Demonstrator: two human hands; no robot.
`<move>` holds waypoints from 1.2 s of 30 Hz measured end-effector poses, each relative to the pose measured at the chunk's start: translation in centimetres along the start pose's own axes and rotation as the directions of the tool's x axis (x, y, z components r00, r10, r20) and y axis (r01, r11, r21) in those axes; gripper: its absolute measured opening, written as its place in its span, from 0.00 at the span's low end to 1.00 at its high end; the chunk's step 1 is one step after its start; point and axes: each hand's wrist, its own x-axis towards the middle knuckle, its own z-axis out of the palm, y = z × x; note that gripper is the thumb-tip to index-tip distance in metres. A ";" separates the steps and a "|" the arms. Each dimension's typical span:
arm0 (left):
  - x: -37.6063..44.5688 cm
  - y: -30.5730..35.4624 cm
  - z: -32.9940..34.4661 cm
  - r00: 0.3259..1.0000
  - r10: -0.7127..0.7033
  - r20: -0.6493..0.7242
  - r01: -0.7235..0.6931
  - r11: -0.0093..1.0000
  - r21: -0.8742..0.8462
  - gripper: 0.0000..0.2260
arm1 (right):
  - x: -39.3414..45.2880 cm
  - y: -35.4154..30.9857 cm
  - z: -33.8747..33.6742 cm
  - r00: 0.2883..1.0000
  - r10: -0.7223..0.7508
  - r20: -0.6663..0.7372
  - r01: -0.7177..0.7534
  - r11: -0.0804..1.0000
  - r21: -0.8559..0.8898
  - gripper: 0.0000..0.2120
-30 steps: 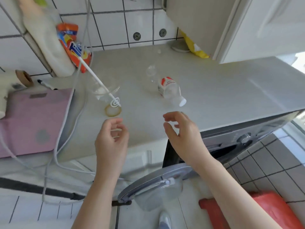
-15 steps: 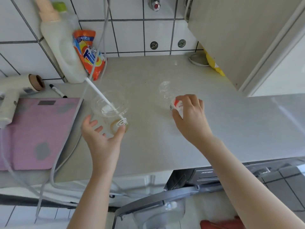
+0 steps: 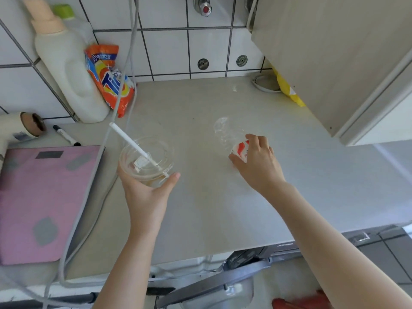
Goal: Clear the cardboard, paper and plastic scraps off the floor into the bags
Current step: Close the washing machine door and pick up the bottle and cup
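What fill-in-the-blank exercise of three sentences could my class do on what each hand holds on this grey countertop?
1. The left hand grips the clear plastic cup, which has a white ____ leaning in it.
2. The right hand grips a clear plastic bottle lying on its ____ on the grey countertop.
3. The flat bathroom scale left of the cup is ____ in colour.

Missing words: straw; side; pink

pink scale (image 3: 44, 197), detergent jug (image 3: 66, 70), marker (image 3: 66, 135) on counter (image 3: 223, 197)
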 end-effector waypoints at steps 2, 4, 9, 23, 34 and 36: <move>0.0 0.0 0.1 1.000 -0.010 -0.002 0.010 1.000 -0.021 0.45 | 0.0 -0.1 0.1 1.000 0.019 -0.012 -0.019 1.000 0.008 0.32; -0.1 0.0 0.1 1.000 -0.013 0.000 0.013 0.999 -0.042 0.44 | 0.0 0.0 0.2 0.999 0.026 -0.028 -0.026 1.000 0.004 0.31; -0.7 0.6 -0.2 0.997 -0.011 0.070 0.016 0.997 -0.075 0.40 | -0.7 -0.2 0.1 0.995 0.045 -0.091 -0.031 0.989 0.146 0.31; -4.6 3.4 -0.7 0.923 0.074 0.378 -0.004 0.983 -0.183 0.40 | -12.6 -0.7 -2.9 0.966 0.157 -0.205 -0.081 0.937 0.339 0.26; -11.6 6.1 0.3 0.699 0.161 0.697 0.067 0.955 -0.288 0.39 | -27.3 1.7 -4.2 0.826 0.476 -0.301 -0.327 0.841 0.432 0.25; -13.9 6.4 0.6 0.634 0.176 0.753 0.066 0.958 -0.280 0.39 | -29.9 2.3 -4.4 0.790 0.522 -0.323 -0.360 0.820 0.444 0.24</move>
